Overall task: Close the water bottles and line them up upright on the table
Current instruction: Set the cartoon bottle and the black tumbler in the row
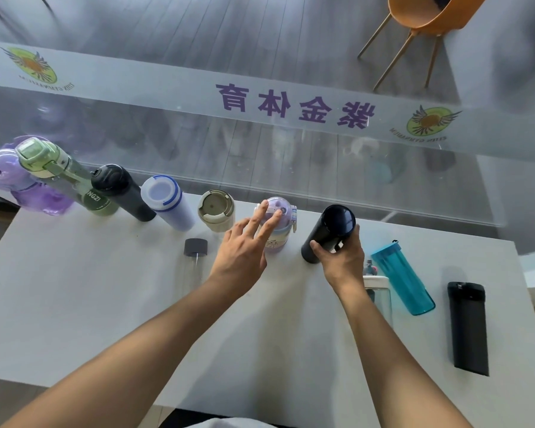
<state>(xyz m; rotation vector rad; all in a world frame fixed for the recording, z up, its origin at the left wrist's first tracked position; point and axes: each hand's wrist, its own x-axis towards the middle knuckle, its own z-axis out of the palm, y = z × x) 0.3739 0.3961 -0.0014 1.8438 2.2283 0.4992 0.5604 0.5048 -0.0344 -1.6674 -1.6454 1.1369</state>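
Several bottles stand upright in a row along the table's far edge: a purple one (3,177), a green one (59,177), a dark grey one (118,189), a white-and-blue one (167,202), a beige one (216,210) and a small lilac one (280,225). My left hand (244,245) rests its spread fingertips on the lilac bottle's lid. My right hand (342,257) grips a black bottle (331,230) standing upright at the right end of the row. A clear bottle with a grey cap (195,254) stands in front of the row.
To the right, a teal bottle (403,279) and a black bottle (468,325) lie on the white table (74,304). A clear bottle with a white lid (376,288) stands behind my right forearm. A glass partition (291,168) runs behind the row.
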